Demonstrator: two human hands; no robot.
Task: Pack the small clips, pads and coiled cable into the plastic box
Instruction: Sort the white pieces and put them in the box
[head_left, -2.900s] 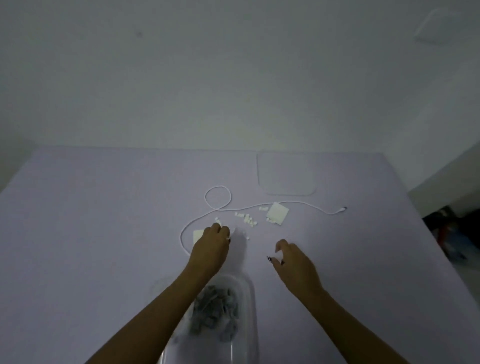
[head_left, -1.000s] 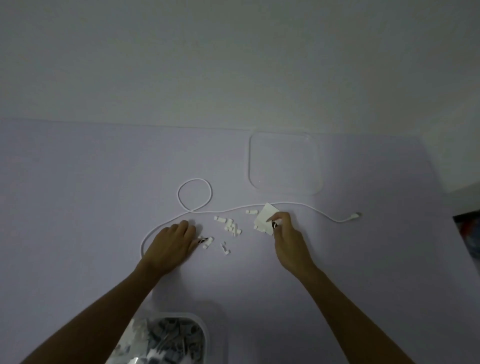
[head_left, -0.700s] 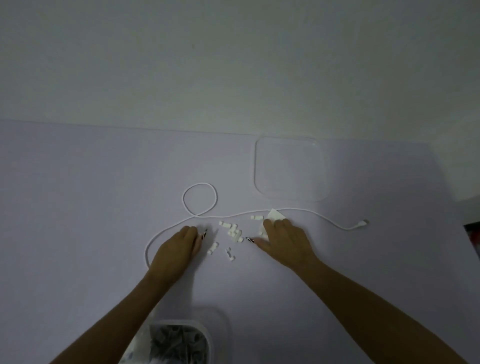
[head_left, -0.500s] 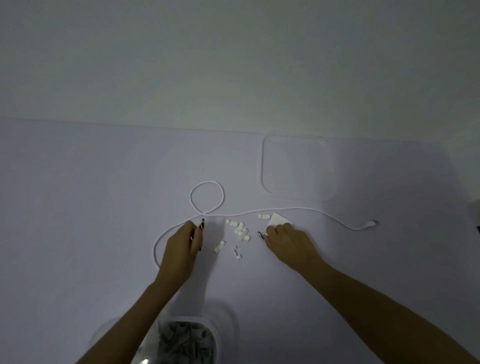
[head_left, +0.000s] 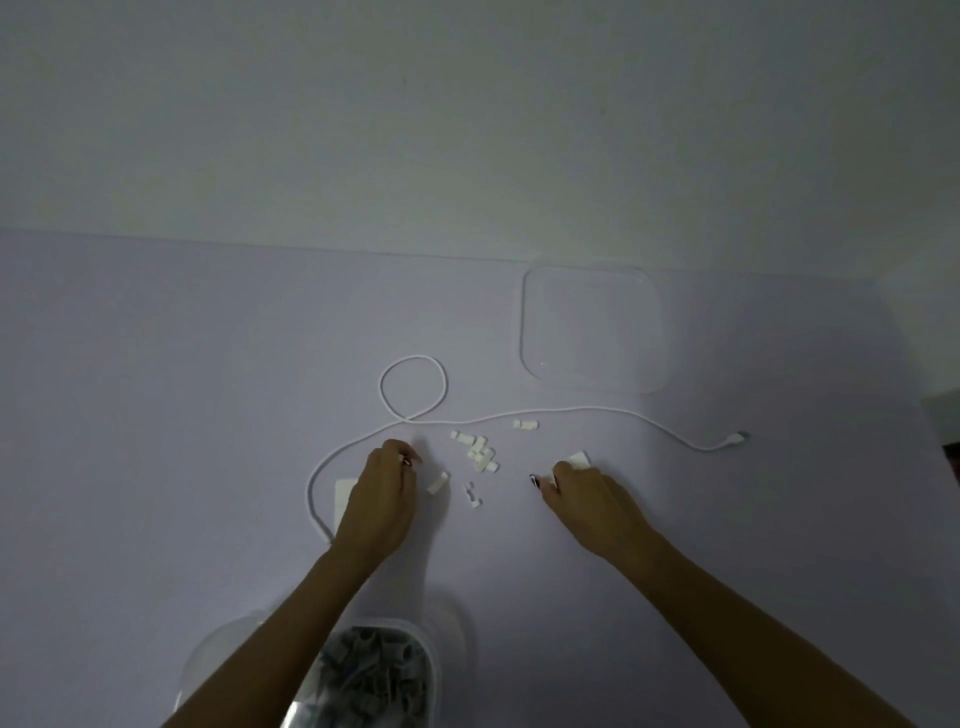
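A white cable (head_left: 571, 412) lies loose across the table, with one loop (head_left: 413, 387) at the back. Several small white clips (head_left: 480, 453) are scattered in front of it. My left hand (head_left: 382, 501) is curled, fingertips pinched on something small that I cannot make out; a white pad (head_left: 344, 501) lies partly under it. My right hand (head_left: 584, 499) rests on a second white pad (head_left: 579, 460), fingers closed over its near edge. The clear plastic box (head_left: 431, 670), holding grey pieces, stands at the near edge under my left forearm.
The box's clear lid (head_left: 592, 327) lies flat at the back right of the lilac table (head_left: 156, 415). A pale wall (head_left: 467, 130) rises behind the table. The cable's plug end (head_left: 735, 439) points right.
My right hand has slid the second pad toward me and to the right. My left hand has drawn back a little, curling its fingers, and uncovered the first pad.
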